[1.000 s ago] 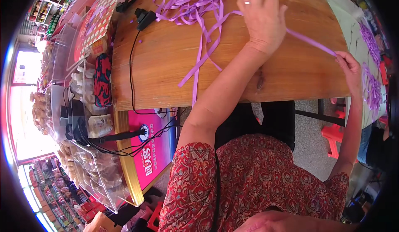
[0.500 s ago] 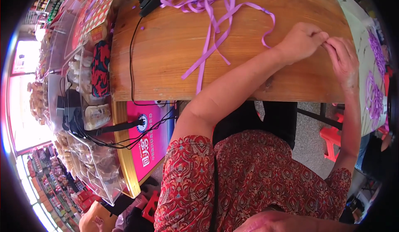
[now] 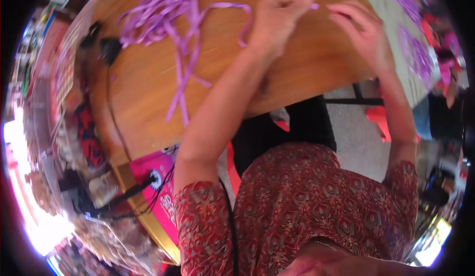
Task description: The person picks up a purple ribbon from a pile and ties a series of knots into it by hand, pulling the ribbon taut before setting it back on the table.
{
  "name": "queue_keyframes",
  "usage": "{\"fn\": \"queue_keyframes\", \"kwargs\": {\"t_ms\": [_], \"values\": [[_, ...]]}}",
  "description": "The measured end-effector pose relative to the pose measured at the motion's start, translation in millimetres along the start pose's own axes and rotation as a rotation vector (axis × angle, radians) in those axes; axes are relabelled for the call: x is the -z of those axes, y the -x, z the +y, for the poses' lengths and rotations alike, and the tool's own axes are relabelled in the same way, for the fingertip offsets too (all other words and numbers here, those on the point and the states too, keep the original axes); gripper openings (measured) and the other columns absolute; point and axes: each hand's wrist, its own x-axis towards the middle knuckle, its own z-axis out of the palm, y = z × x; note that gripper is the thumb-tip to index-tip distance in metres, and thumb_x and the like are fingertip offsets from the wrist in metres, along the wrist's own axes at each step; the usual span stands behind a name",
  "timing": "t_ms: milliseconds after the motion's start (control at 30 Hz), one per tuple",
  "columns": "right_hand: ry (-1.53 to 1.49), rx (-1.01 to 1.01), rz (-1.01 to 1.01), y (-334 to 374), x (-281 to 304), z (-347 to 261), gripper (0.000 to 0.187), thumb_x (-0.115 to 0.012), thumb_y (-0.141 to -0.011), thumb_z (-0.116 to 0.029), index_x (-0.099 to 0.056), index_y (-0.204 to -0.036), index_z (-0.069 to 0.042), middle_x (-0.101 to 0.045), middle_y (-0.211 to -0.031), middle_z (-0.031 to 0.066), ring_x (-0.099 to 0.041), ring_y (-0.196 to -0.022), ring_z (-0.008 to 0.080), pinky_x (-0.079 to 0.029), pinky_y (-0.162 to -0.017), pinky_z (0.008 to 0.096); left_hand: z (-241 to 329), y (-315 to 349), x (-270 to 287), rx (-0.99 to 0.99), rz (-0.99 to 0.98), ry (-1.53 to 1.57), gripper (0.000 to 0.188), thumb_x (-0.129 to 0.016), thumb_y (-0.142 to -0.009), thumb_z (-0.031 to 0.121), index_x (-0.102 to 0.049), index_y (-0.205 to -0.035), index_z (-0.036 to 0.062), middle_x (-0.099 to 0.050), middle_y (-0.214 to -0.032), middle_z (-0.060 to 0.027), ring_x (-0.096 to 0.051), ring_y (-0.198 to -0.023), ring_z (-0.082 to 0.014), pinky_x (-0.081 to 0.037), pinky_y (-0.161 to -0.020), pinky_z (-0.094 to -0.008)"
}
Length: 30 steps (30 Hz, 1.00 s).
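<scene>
My left hand [image 3: 281, 23] is raised over the far part of the wooden table, its thumb and forefinger pinched on a purple ribbon [image 3: 314, 7]. Only a short tip of that ribbon sticks out past the fingertips. My right hand [image 3: 361, 28] hovers just to the right, apart from the ribbon, with fingers stretched out and a gap between them. A long strand from the tangled pile of purple ribbon [image 3: 163, 9] curves toward my left wrist. Whether it is the ribbon in my fingers is hidden.
The wooden table [image 3: 307, 63] spans the middle. At its left lie a black device [image 3: 110, 48] with a cord and a clear bin with packages. To the right, a pale table [image 3: 388, 14] bears more purple ribbon bundles [image 3: 415, 53]. A red stool [image 3: 378, 120] stands below.
My hands have parted: fingertips that met are now separated, with a purple tip showing at the left one. My view has turned, shifting the table and ribbon pile leftward.
</scene>
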Motion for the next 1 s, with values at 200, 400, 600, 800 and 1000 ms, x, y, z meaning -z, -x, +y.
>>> {"fn": "queue_keyframes", "kwargs": {"t_ms": [200,400,600,800,1000], "values": [[0.097,0.088,0.089,3.3,-8.5,-2.2,0.031,-0.071,-0.075,-0.007,-0.064,-0.106,-0.005,-0.06,-0.091,0.0071,-0.06,-0.081,0.0191,-0.048,-0.068,0.0279,-4.1,-0.9,-11.8,0.036,-0.12,0.108,0.023,-0.065,-0.085,0.023,-0.068,-0.083,0.0002,-0.042,-0.057,0.0064,-0.033,-0.05,-0.0033,-0.027,-0.046,-0.0199],[0.155,0.182,0.149,-4.2,-11.0,-1.7,0.024,-0.072,-0.074,-0.007,-0.066,-0.097,-0.005,-0.06,-0.085,0.0064,-0.059,-0.077,0.0216,-0.048,-0.064,0.0305,-0.3,2.9,-12.6,0.061,-0.126,0.072,0.024,-0.062,-0.088,0.025,-0.064,-0.084,0.0013,-0.041,-0.058,0.0055,-0.032,-0.053,-0.0056,-0.03,-0.051,-0.0217],[0.144,0.091,0.139,-6.2,-6.5,-0.6,0.011,-0.066,-0.081,-0.015,-0.064,-0.085,-0.005,-0.06,-0.078,0.0051,-0.06,-0.074,0.0221,-0.048,-0.064,0.0316,3.0,6.0,-16.8,0.036,-0.156,0.035,0.019,-0.063,-0.087,0.021,-0.063,-0.092,0.0019,-0.049,-0.068,0.0032,-0.037,-0.058,-0.0064,-0.035,-0.057,-0.0216],[-0.224,-0.276,0.001,2.6,-8.6,9.2,0.01,-0.059,-0.088,-0.009,-0.064,-0.09,-0.001,-0.062,-0.079,0.0034,-0.058,-0.074,0.0094,-0.046,-0.068,0.0244,-2.4,2.9,-14.7,-0.07,-0.077,-0.106,0.012,-0.067,-0.082,0.01,-0.066,-0.092,0.0034,-0.059,-0.074,0.0025,-0.048,-0.061,-0.0043,-0.039,-0.054,-0.0192],[-0.134,0.099,0.324,-2.6,0.6,4.3,0.014,-0.062,-0.084,-0.013,-0.064,-0.095,-0.005,-0.062,-0.08,0.0045,-0.06,-0.068,0.019,-0.046,-0.057,0.0265,-2.0,1.9,-14.3,-0.008,-0.048,-0.056,0.013,-0.067,-0.081,0.01,-0.065,-0.09,0.0004,-0.059,-0.073,0.001,-0.048,-0.061,-0.0054,-0.039,-0.054,-0.0195]]}}
